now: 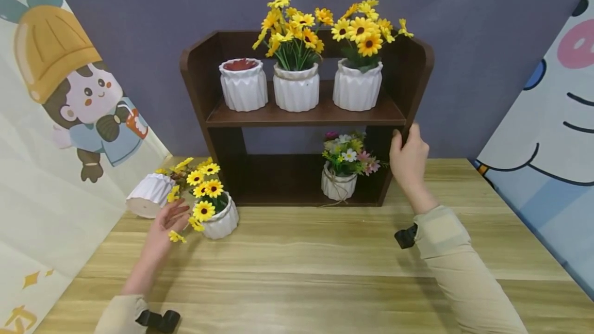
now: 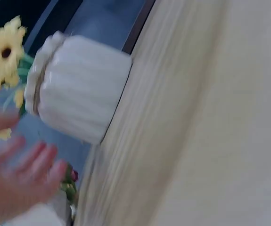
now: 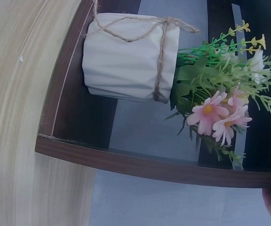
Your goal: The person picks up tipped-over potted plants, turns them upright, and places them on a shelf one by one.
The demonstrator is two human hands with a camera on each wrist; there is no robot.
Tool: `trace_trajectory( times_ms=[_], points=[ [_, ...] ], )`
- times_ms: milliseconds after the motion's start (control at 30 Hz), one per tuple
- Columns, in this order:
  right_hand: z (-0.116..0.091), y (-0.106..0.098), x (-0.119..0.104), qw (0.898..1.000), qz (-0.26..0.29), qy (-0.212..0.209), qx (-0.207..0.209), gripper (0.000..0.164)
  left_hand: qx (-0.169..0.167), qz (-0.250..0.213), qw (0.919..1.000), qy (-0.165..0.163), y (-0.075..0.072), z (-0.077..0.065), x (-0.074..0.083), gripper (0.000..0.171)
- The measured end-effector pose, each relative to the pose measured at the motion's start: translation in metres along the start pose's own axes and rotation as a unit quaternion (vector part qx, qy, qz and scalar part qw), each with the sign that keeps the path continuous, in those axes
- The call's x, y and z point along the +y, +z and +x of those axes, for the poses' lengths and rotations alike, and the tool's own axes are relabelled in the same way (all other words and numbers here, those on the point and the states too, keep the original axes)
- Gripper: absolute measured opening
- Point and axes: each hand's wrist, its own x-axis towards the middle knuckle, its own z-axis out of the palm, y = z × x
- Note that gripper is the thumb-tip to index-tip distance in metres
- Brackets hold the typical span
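My right hand (image 1: pixel 410 161) grips the right side panel of a dark brown two-tier shelf (image 1: pixel 306 117), thumb on the front side; in the right wrist view only a bit of that hand shows at the panel. My left hand (image 1: pixel 169 223) has its fingers loosely spread beside a white pot (image 1: pixel 224 221) of yellow daisies (image 1: pixel 204 211), which stands on the table tilted a little. Some blossoms overlap the fingers. In the left wrist view, the blurred left hand (image 2: pixel 24 181) is apart from the white pot (image 2: pixel 83 87). Behind it, another white pot (image 1: pixel 150 195) lies on its side.
On the upper shelf stand a pot with reddish-brown filling (image 1: pixel 243 86) and two pots of yellow flowers, a middle one (image 1: pixel 297 89) and a right one (image 1: pixel 357 86). A pot of mixed flowers (image 1: pixel 339 184) tied with twine stands lower right. Cartoon panels flank the wooden table (image 1: pixel 315 267).
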Motion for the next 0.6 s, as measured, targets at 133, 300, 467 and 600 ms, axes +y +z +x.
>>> trace_trajectory(
  times_ms=[133, 300, 467, 600],
  points=[
    [-0.001, 0.002, -0.001, 1.0, 0.002, 0.002, -0.001, 0.024, 0.052, 0.058, 0.9873, -0.139, 0.005, -0.018, 0.009, 0.04],
    [-0.002, 0.002, -0.001, 1.0, 0.003, 0.0, -0.007, 0.024, 0.042, 0.052, 0.9791, -0.192, 0.03, -0.04, 0.012, 0.04],
    [-0.002, 0.002, 0.0, 1.0, 0.004, -0.006, -0.002, 0.024, 0.037, -0.017, 0.9824, -0.182, 0.066, -0.06, 0.024, 0.056],
    [-0.001, 0.002, 0.0, 1.0, 0.004, -0.014, 0.007, 0.024, 0.036, 0.053, 0.9904, -0.123, 0.087, -0.062, 0.037, 0.065]
  ],
)
